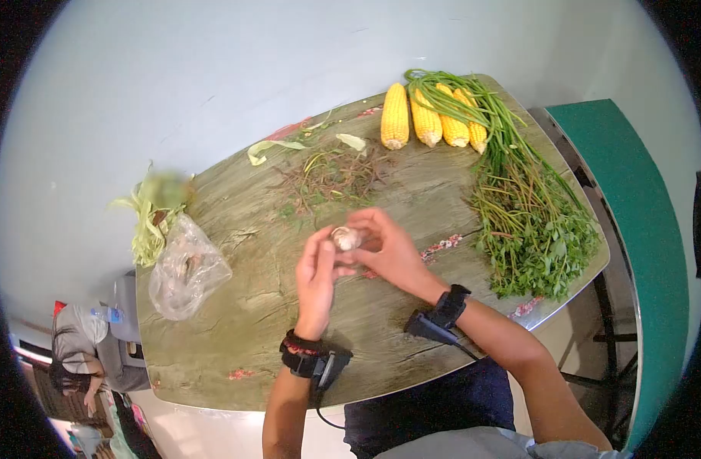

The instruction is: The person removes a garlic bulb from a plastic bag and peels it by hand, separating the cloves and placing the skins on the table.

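We pinch the garlic bulb (346,238) between the fingertips of the left hand (317,271) and right hand (394,252), over the table (243,344). Bulb: rounded, whitish, brown-shaded. Around it: stem scraps (337,177), 12 o'clock; corn cobs (395,118), 1; plastic bag (186,271), 9.

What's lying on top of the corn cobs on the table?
Long green stalks lie across the three rightmost cobs, hiding parts of their upper ends. The leftmost cob looks uncovered. What the stalks cover can't be seen.
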